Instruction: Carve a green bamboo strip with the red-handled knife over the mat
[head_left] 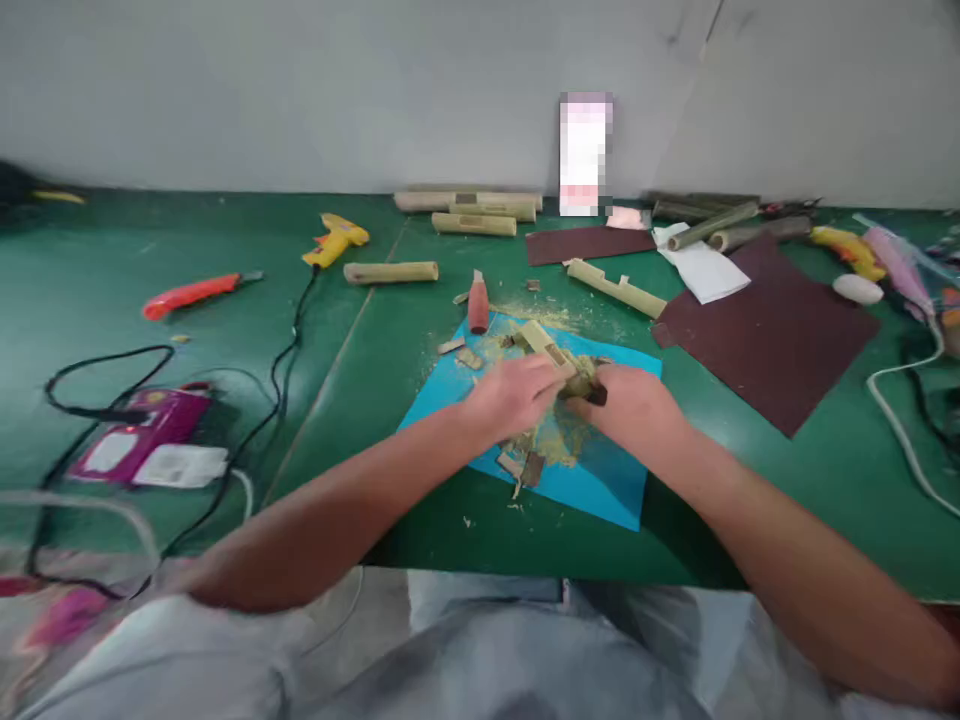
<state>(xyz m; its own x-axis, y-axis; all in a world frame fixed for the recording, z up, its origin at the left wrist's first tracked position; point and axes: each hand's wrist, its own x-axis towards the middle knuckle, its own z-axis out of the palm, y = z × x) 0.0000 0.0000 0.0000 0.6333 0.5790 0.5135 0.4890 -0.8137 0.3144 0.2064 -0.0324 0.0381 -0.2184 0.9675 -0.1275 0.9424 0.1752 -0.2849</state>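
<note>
Both my hands meet over a blue sheet (607, 480) strewn with yellowish sawdust and small offcuts. My left hand (510, 398) is closed around a short pale bamboo piece (541, 342) that slants up to the left. My right hand (634, 402) is closed on something small and dark at the bamboo's near end; motion blur hides what it is. A red-handled tool (478, 303) lies just beyond the sheet's far corner.
On the green table (90, 290) lie several bamboo tubes (391, 272), a yellow glue gun (335, 240), an orange utility knife (195, 293), dark sandpaper sheets (772, 340), white paper (705, 268) and a purple device (142, 432) with black cables. More tools crowd the right edge.
</note>
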